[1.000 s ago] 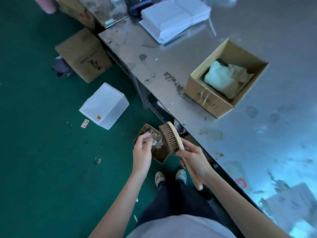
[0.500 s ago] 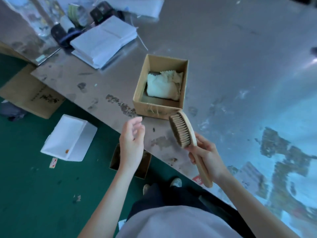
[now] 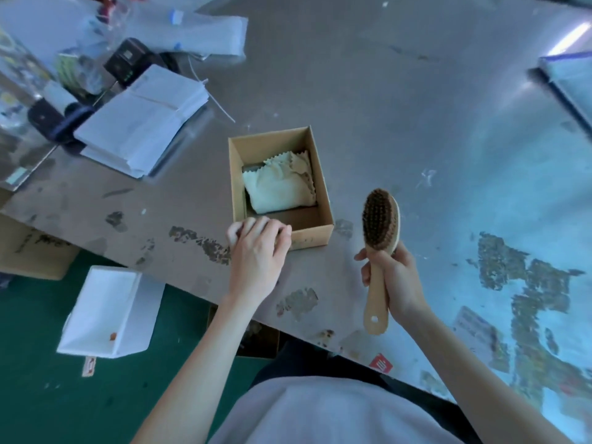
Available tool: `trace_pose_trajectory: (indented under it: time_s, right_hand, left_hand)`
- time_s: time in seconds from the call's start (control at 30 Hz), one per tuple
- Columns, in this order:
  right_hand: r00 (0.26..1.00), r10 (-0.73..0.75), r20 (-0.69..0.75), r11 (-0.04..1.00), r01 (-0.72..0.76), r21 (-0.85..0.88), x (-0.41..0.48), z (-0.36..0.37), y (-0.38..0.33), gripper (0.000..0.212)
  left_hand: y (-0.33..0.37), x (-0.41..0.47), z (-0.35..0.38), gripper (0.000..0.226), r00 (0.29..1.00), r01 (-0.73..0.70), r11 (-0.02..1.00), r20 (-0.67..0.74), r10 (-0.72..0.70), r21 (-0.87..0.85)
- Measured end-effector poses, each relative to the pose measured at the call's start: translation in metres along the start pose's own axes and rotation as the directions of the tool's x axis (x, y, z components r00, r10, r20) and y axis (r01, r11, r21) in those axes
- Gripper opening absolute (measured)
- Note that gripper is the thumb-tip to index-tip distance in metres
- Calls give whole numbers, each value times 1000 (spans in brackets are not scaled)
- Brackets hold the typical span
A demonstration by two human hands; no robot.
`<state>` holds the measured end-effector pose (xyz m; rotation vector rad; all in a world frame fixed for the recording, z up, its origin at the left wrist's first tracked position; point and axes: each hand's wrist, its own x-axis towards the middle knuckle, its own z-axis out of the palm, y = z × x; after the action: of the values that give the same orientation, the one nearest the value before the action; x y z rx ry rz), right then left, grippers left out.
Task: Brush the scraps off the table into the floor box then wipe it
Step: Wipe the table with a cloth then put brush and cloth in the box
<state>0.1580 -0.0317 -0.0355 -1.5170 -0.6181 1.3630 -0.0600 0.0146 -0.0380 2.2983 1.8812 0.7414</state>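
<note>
The person wears a pale grey top (image 3: 326, 415), dark trousers (image 3: 307, 360), bare forearms.

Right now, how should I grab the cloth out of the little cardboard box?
Come straight down from above: the cardboard box is open on top and its walls block the sides. Pinch the bunched middle of the cloth, where the folds stand up, rather than the flat zigzag edges. The left hand is nearest, at the box's front wall.
</note>
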Motion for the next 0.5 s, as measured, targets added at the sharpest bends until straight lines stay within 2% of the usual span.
trace_pose_trajectory:
  time_s: [0.17,0.27,0.37,0.5]
  right_hand:
    - [994,106,-14,994,-106,-19,33,37,7,22]
    - [986,161,-36,987,-162,-13,47,63,11,18]
    - [979,172,-107,977,-183,-108,57,85,13,21]
    - [973,166,-163,972,-189,-141,67,102,13,32]
  left_hand:
    - [-25,3,-8,31,1000,-10,996,-25,13,86]
    - [-43,6,-13,30,999,-29,993,-34,33,113]
    - [-63,12,-21,30,997,-60,991,-46,66,118]
    - [-82,19,-29,24,997,-67,997,46,65,46]
